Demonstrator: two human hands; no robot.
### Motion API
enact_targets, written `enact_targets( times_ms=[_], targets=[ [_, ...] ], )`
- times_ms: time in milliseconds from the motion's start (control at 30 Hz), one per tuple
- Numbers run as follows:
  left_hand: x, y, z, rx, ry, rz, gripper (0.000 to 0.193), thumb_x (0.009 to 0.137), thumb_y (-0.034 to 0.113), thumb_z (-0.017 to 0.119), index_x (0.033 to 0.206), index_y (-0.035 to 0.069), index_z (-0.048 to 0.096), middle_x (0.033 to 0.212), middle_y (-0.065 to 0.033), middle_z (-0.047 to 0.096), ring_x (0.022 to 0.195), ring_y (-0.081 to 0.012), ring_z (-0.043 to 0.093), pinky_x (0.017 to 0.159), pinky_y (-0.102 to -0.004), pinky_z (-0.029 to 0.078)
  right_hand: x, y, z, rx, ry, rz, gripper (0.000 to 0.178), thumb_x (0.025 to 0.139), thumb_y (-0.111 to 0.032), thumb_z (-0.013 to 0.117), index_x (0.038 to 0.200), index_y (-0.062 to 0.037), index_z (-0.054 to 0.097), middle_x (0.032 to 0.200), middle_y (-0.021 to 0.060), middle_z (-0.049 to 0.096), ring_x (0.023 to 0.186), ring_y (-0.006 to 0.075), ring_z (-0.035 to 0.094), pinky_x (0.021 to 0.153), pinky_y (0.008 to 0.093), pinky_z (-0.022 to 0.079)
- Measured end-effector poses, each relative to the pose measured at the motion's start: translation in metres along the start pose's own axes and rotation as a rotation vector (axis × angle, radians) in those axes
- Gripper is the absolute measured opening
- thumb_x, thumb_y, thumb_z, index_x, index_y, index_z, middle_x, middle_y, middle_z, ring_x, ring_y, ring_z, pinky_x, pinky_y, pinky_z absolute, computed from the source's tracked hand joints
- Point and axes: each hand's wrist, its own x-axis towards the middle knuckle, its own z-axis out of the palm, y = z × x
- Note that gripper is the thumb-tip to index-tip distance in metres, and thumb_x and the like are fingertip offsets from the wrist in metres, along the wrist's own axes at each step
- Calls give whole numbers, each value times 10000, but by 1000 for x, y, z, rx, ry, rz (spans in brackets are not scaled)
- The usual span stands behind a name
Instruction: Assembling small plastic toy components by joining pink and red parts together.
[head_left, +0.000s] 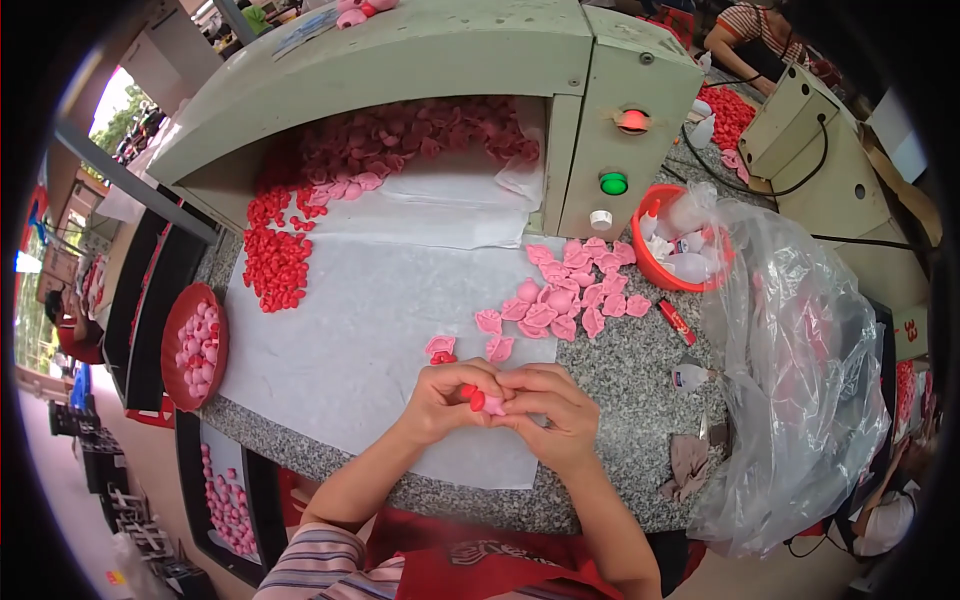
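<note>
Both hands meet above the front of the white sheet (370,350). Between the fingertips is a small pink piece with a red part (484,401). My left hand (445,400) pinches its red side, and my right hand (552,410) grips its pink side; the fingers partly cover it. Just beyond my left hand lie one pink petal-shaped piece (440,345) and a few small red pieces (444,358). A loose group of similar pink pieces (560,300) spreads ahead and to the right. A heap of small red pieces (276,268) sits at the far left of the sheet.
A pale green machine (400,60) with a wide opening full of pink pieces stands behind the sheet. On the right are an orange bowl of bottles (645,245), a red tube (677,323), a small bottle (690,377) and a clear plastic bag (790,390). A red basket (172,365) stands left.
</note>
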Motion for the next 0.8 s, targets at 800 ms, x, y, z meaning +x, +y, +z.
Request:
enact_targets(
  times_ms=[800],
  targets=[
    [1,7,1,-139,-72,-63,242,680,138,749,841,13,620,855,-109,574,780,-174,550,683,-268,430,-2,-15,0,-175,-51,-42,227,566,-32,758,733,-35,603,918,87,628,819,232,573,661,305,475]
  ],
)
